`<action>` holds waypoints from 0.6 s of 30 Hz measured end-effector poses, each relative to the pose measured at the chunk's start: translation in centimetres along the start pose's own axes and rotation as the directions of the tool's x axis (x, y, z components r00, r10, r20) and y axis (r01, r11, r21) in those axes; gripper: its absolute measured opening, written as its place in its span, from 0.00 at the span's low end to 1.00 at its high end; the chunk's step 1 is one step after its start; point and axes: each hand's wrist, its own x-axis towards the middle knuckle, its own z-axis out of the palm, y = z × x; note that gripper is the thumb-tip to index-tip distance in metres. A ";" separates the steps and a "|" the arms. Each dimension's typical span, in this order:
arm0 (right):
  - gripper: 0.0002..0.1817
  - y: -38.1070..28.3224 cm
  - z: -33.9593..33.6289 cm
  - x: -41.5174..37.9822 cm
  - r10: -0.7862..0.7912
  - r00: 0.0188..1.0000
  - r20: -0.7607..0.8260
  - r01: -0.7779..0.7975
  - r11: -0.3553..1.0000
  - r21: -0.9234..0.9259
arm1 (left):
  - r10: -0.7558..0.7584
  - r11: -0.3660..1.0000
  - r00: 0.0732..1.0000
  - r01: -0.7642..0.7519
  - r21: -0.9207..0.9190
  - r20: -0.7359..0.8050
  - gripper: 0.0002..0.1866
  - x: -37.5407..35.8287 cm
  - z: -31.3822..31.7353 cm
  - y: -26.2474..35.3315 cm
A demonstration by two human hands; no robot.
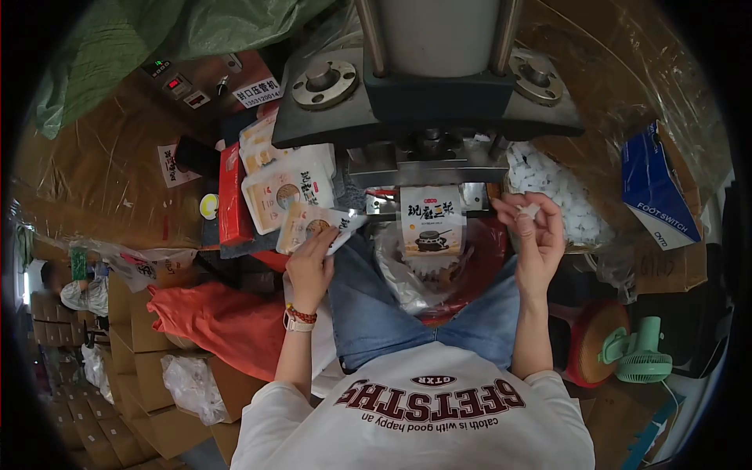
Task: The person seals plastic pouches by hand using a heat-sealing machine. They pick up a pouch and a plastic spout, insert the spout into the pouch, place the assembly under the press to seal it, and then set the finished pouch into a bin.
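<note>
My left hand (309, 270) is closed on the edge of a printed pouch (296, 223), white and tan. Several similar pouches (274, 190) lie stacked just beyond it. At the right, my right hand (540, 239) pinches a small white piece (529, 211), too small to name exactly. It is beside a heap of similar small white pieces (552, 188). Between my hands, another printed pouch (432, 223) hangs from the metal jaw of a press machine (427, 172), its top edge at the jaw. Below this pouch, a clear plastic bag with more pouches (427, 286) sits between my knees.
A red box (233, 192) stands left of the stack. Behind it is a control box (204, 86) with lit displays. At the right are a blue foot switch box (658, 188), a cardboard box (674, 268) and a green fan (644, 356). Cartons (153, 337) fill the lower left.
</note>
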 end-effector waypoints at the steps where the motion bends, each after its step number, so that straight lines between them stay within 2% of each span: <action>1: 0.13 -1.1 1.1 -0.6 -0.018 0.994 0.109 0.010 0.997 0.080 | -0.050 0.995 0.996 0.057 -0.087 0.078 0.28 -0.4 -0.4 0.5; 2: 0.14 -1.6 2.0 -1.2 -0.045 0.976 0.214 0.011 0.987 0.161 | -0.092 0.979 0.983 0.119 -0.167 0.160 0.27 -0.6 -0.8 1.0; 3: 0.12 -1.6 2.8 -1.6 -0.160 0.943 0.292 0.115 0.980 0.164 | -0.093 0.979 0.983 0.120 -0.168 0.161 0.27 -0.6 -0.7 1.8; 5: 0.13 -1.1 3.9 -2.7 -0.160 0.889 0.430 0.143 0.987 0.072 | 0.016 1.000 0.998 -0.016 0.001 -0.059 0.25 0.4 0.1 3.6; 6: 0.15 -0.2 4.6 -3.0 -0.211 0.865 0.455 0.212 0.976 0.049 | 0.018 1.000 0.998 -0.018 -0.001 -0.060 0.25 0.7 0.4 4.1; 8: 0.15 -0.1 5.6 -3.8 0.044 0.864 0.501 0.030 0.990 -0.138 | 0.150 0.979 0.977 -0.125 0.163 -0.153 0.22 1.0 0.6 4.7; 9: 0.15 0.5 5.8 -3.9 0.055 0.867 0.496 0.027 0.987 -0.158 | 0.169 0.971 0.969 -0.133 0.197 -0.182 0.16 0.9 0.5 4.8; 10: 0.15 0.4 5.6 -4.1 0.053 0.869 0.493 0.028 0.987 -0.156 | 0.173 0.971 0.968 -0.137 0.198 -0.182 0.16 0.7 0.2 4.9; 11: 0.14 0.2 5.1 -4.0 -0.064 0.904 0.423 0.113 0.989 -0.092 | -0.021 1.000 0.991 0.021 0.004 -0.131 0.16 0.4 -0.4 5.1; 12: 0.13 -0.3 4.9 -3.7 -0.177 0.922 0.345 0.201 0.979 -0.033 | -0.203 0.965 0.978 0.192 -0.179 -0.043 0.15 0.1 -0.8 5.1; 13: 0.12 -1.2 4.3 -3.3 -0.282 0.918 0.277 0.312 0.947 -0.071 | -0.244 0.928 0.969 0.221 -0.299 -0.042 0.15 -0.1 -1.2 4.8; 14: 0.12 -2.0 4.2 -3.2 -0.284 0.918 0.275 0.314 0.947 -0.072 | -0.241 0.929 0.970 0.218 -0.301 -0.042 0.15 -0.4 -1.4 5.1; 16: 0.12 -2.8 4.1 -3.2 -0.337 0.887 0.315 0.412 0.887 -0.210 | -0.093 0.891 0.973 -0.013 -0.454 -0.210 0.18 -0.4 -2.6 6.7; 17: 0.13 -2.5 4.5 -2.8 -0.380 0.838 0.392 0.493 0.836 -0.243 | -0.088 0.889 0.975 -0.017 -0.458 -0.206 0.18 -0.3 -3.1 7.6; 18: 0.14 -2.0 5.1 -2.4 -0.412 0.782 0.468 0.570 0.777 -0.267 | -0.019 0.899 0.975 -0.080 -0.431 -0.220 0.19 -0.3 -3.7 8.6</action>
